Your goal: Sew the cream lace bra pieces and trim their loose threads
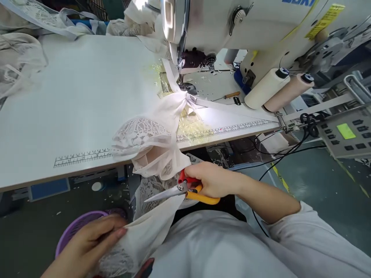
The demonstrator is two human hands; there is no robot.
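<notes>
A pale lace bra hangs over the table's front edge, one end reaching up to the sewing machine's needle area. My right hand is closed around scissors with red and yellow handles, their blades pointing left over the fabric. Low on the left, my left hand pinches the white fabric wing of the garment between thumb and fingers. That fabric stretches from the left hand up towards the scissors, across my lap. More lace hangs beneath the table edge.
The sewing machine stands at the back. Two thread cones and a wooden-handled awl are to its right. More lace garments lie on the white table. A purple basket sits below; a control panel is at right.
</notes>
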